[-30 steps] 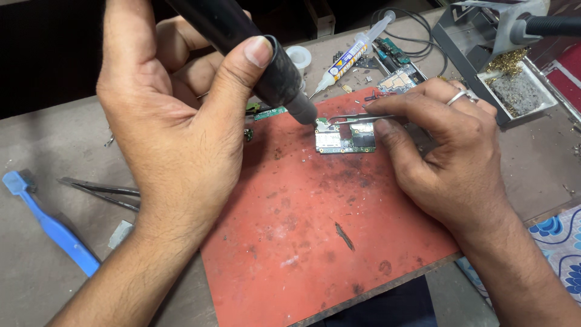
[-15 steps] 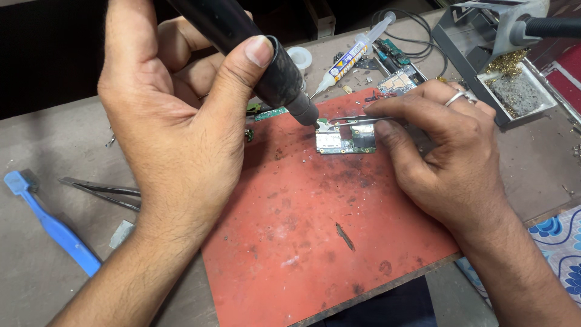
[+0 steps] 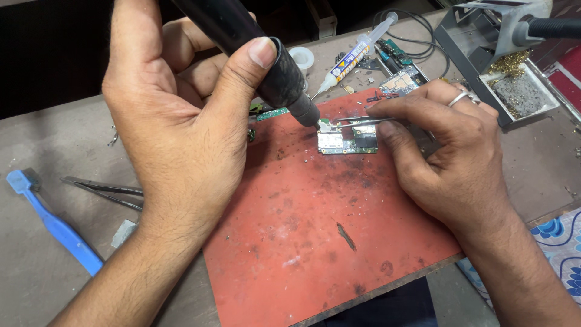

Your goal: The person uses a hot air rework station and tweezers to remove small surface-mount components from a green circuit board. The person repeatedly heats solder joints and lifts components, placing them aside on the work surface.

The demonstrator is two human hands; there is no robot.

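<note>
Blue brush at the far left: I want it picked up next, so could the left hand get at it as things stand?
Probably not yet: the left hand grips a black tool. The brush lies uncovered beside it.

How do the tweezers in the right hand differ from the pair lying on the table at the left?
The held tweezers look silvery and are pinched in the right hand, tips at the circuit board on the red mat. The spare tweezers look darker, lie untouched on the grey table beside the blue brush. Both are slim and pointed.
</note>
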